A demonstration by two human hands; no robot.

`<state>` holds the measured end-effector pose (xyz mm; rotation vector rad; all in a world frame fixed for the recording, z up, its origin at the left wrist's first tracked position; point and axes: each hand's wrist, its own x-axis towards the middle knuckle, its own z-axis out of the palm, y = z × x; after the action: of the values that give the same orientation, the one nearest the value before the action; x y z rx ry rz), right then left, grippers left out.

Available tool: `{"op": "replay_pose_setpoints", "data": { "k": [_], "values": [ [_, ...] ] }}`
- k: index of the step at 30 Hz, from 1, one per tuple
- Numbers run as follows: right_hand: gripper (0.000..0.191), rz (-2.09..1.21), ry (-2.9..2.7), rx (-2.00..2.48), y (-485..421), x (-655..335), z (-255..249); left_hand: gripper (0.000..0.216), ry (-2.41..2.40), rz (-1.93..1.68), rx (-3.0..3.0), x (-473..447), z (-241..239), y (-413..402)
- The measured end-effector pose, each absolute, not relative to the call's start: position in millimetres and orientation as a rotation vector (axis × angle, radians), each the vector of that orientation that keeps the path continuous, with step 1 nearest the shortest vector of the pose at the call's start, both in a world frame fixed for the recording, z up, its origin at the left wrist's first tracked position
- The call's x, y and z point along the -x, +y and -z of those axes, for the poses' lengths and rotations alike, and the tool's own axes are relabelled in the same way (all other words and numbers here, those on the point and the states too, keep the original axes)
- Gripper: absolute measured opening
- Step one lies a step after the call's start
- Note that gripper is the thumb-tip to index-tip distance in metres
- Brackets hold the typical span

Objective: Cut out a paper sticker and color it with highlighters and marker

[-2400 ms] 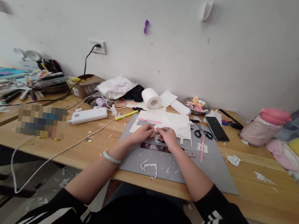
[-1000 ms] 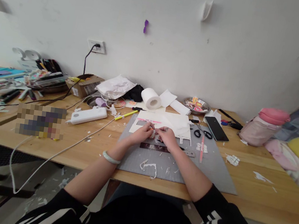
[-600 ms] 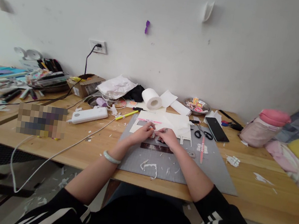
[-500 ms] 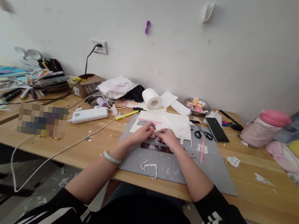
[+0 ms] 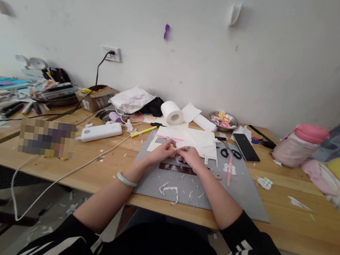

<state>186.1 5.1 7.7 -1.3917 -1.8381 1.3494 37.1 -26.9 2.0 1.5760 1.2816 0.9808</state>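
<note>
My left hand [image 5: 162,152] and my right hand [image 5: 190,157] meet above the grey cutting mat [image 5: 242,201], fingertips pinched close together. Between them is something small that I cannot make out. A thin dark tool shows partly beneath my right hand; its kind is unclear. Just below the hands lies a metal ruler [image 5: 178,169], dark with reflections. Behind them rests a white sheet [image 5: 198,138] with a cut-out window and a pink pen [image 5: 170,138] across it. White paper offcuts [image 5: 170,191] are scattered on the front of the mat.
Right of my hands lie black-handled scissors [image 5: 225,153], another pink pen [image 5: 230,169] and a phone [image 5: 246,147]. A tissue roll [image 5: 172,113] and a metal dish [image 5: 235,124] stand at the back. Leftward are a yellow marker [image 5: 144,131], a white power strip [image 5: 101,132] and its cable.
Both hands stay together in the same place, with only slight finger movement. The whole view has shifted a little.
</note>
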Motion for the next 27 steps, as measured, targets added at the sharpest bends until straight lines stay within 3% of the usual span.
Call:
{"op": "replay_pose_setpoints", "data": {
  "k": [27],
  "values": [
    [0.019, -1.374, -1.801, 1.317, 3.3, -183.4, -6.3, 0.022, 1.278, -0.958, -1.601, -35.0, 2.5, -25.3]
  ]
}}
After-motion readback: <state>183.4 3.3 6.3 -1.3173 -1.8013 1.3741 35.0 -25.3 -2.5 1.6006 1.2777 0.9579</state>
